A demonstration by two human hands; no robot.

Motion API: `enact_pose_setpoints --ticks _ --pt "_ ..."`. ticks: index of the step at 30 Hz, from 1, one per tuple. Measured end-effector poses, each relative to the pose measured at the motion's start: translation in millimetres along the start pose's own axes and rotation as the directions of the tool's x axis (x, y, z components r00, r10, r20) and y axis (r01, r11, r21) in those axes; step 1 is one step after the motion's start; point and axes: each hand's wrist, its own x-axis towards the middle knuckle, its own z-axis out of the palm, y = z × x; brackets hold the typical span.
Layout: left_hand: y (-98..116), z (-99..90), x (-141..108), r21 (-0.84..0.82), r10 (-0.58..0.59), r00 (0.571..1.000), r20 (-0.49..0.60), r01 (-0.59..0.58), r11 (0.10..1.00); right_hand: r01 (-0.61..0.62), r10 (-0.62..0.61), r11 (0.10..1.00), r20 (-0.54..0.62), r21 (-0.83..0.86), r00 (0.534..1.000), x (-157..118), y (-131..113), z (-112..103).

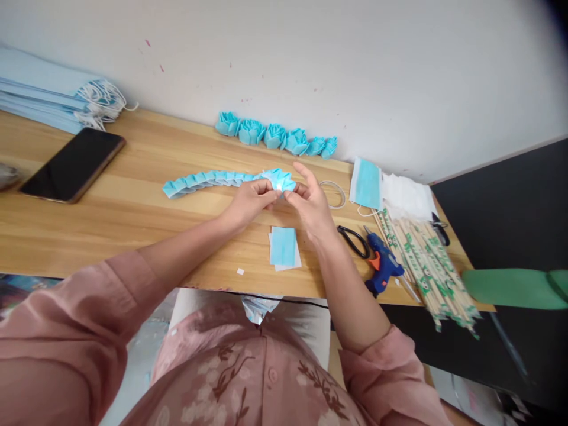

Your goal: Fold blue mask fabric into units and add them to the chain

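Between my two hands, a little above the table, is a light blue flower [280, 176] of pleated mask fabric. My left hand [254, 200] pinches its lower left edge. On its right side, my right hand [309, 200] grips it between thumb and finger, with the index finger raised. Leftward from the flower, a curved row of folded blue pieces [202, 182] lies on the wood; whether it joins the flower is hidden behind my left hand. Just below my hands sits a small stack of cut blue and white squares [283, 247].
Several finished blue flowers [275, 136] line the wall. A roll of tape [333, 195], scissors [354, 241], a blue glue gun [382, 263], a face mask [366, 183] and wrapped chopsticks [432, 266] lie at right. A phone [73, 165] and stacked masks [48, 89] are at left.
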Motion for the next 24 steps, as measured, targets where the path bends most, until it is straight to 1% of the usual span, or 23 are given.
enact_pose_setpoints --ticks 2,5,7,10,14,19,24 --pt "1 -0.3 0 0.006 -0.006 1.0 0.0 0.006 1.0 -0.016 0.017 1.0 -0.003 0.004 1.0 1 1 -1" --pt "2 -0.6 0 0.015 -0.005 1.0 -0.001 0.005 1.0 -0.042 0.044 0.999 -0.046 0.025 0.998 2 2 -3" --pt "1 -0.8 0 0.027 -0.002 1.0 0.004 0.002 1.0 -0.03 0.031 1.0 -0.08 0.007 0.996 3 3 -4" --pt "-1 -0.7 1 0.069 0.016 0.999 0.03 -0.018 0.997 0.012 -0.014 1.0 -0.09 -0.029 0.996 3 5 -4" --pt "-2 0.0 1 0.125 0.027 0.998 0.061 -0.035 0.992 0.003 -0.006 1.0 -0.096 -0.026 0.995 6 8 -5" --pt "1 0.8 1 0.051 -0.003 0.998 0.062 0.0 0.999 -0.04 0.043 0.999 -0.129 0.023 0.991 9 12 -7" --pt "4 1.3 0 0.051 -0.016 0.998 0.066 0.012 0.999 -0.06 0.063 0.998 -0.134 0.025 0.989 9 13 -7"
